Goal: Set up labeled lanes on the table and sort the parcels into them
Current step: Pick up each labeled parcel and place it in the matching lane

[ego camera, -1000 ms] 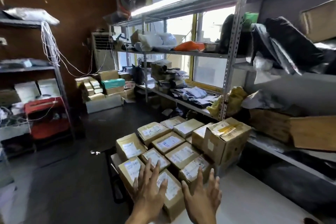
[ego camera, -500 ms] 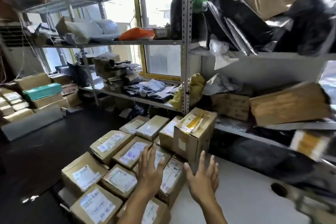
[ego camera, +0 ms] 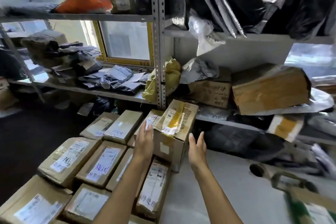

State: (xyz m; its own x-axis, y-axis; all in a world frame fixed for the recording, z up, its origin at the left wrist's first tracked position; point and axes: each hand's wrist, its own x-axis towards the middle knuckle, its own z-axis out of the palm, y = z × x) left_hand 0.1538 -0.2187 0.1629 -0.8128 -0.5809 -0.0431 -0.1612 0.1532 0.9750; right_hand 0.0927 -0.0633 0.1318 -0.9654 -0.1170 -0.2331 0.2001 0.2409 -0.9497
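Several flat cardboard parcels (ego camera: 101,163) with white shipping labels lie packed together on the left part of the white table (ego camera: 227,192). A taller cardboard box (ego camera: 174,132) sealed with yellow tape stands at the table's back edge against the shelf post. My left hand (ego camera: 144,142) reaches flat along the tall box's left side, fingers straight, about touching it. My right hand (ego camera: 197,146) hovers just right of the same box, fingers straight and slightly spread, a small gap from its right side. Neither hand holds anything.
A metal shelf rack (ego camera: 158,45) rises right behind the table, stuffed with black mailer bags (ego camera: 236,5), brown boxes (ego camera: 269,89) and a yellow bag (ego camera: 169,78). A roll and tape dispenser (ego camera: 269,174) lie at the table's right. Dark floor (ego camera: 27,132) lies to the left.
The view has swung right and closer to the shelf. Both hands have moved forward from above the flat parcels to either side of the tall taped box.
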